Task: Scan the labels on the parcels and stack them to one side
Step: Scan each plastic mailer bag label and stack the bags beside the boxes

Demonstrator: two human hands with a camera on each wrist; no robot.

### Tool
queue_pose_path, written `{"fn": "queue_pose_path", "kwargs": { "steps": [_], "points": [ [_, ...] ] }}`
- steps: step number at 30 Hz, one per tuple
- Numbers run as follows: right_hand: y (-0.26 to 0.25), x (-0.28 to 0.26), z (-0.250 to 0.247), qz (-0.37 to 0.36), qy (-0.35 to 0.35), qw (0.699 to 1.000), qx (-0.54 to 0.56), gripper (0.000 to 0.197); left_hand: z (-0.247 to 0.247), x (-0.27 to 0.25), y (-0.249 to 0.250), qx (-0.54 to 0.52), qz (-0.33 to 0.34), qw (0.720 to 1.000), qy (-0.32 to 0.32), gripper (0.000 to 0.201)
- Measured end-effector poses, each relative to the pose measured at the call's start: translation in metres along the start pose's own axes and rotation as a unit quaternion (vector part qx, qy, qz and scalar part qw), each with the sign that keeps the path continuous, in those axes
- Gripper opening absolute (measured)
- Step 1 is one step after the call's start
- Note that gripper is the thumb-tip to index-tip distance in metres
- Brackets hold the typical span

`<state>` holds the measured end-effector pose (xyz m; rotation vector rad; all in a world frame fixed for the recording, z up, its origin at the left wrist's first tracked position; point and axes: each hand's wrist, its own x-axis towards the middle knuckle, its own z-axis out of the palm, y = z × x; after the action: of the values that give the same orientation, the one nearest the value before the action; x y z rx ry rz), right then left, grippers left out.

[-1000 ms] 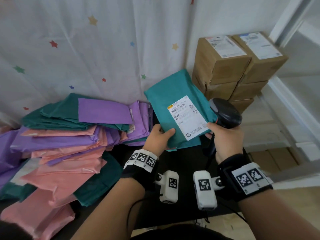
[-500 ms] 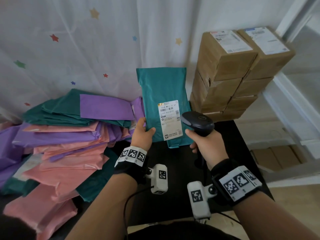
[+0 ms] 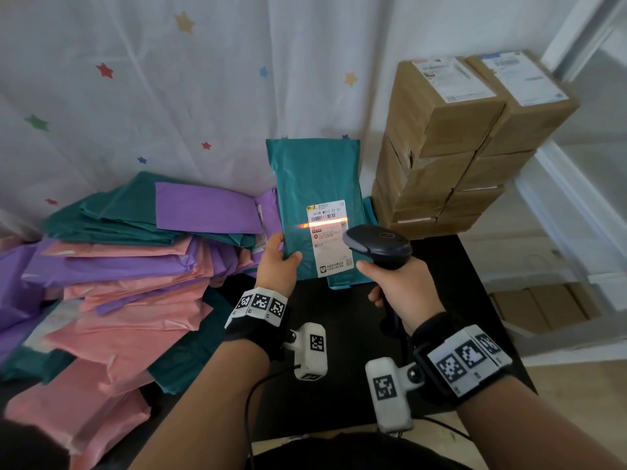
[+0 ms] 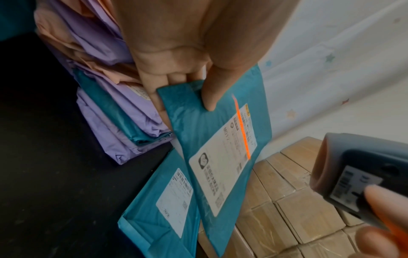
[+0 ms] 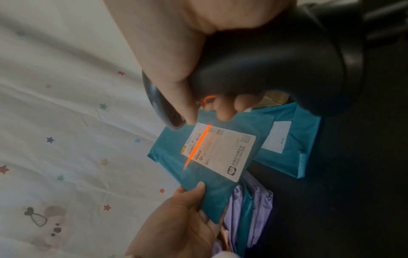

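Observation:
My left hand (image 3: 276, 262) pinches the lower left edge of a teal mailer parcel (image 3: 314, 178), held upright above the black table (image 3: 339, 351). Its white label (image 3: 330, 239) faces me, and an orange scan line crosses the barcode near the label's top. My right hand (image 3: 398, 283) grips a black barcode scanner (image 3: 378, 245) pointed at the label. In the left wrist view the thumb lies on the teal parcel (image 4: 220, 139), fingers behind it. A second teal labelled parcel (image 4: 163, 206) lies on the table below. The right wrist view shows the scanner (image 5: 264, 66) above the label (image 5: 218, 150).
A heap of pink, purple and teal mailers (image 3: 112, 266) fills the table's left half. Stacked cardboard boxes (image 3: 451, 147) with labels stand at the back right. A star-printed white curtain (image 3: 169, 79) hangs behind. The floor drops off to the right of the table.
The teal parcel was tilted and has been turned upright. The scanner moved left, close to the label, and its orange scan line now lights the barcode.

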<state>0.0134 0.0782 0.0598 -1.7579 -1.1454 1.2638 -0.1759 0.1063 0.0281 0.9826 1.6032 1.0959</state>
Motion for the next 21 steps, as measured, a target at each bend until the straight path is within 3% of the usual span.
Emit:
{"fn": "queue_pose_path", "kwargs": {
  "steps": [14, 21],
  "points": [
    [0.003, 0.013, -0.004, 0.012, 0.013, 1.000, -0.002, 0.019, 0.009, 0.018, -0.012, -0.005, -0.023, 1.000, 0.002, 0.029],
    [0.013, 0.024, -0.020, 0.040, 0.042, 0.998, 0.014, 0.016, 0.036, 0.033, -0.028, 0.117, -0.084, 0.989, -0.045, 0.034]
  ]
}}
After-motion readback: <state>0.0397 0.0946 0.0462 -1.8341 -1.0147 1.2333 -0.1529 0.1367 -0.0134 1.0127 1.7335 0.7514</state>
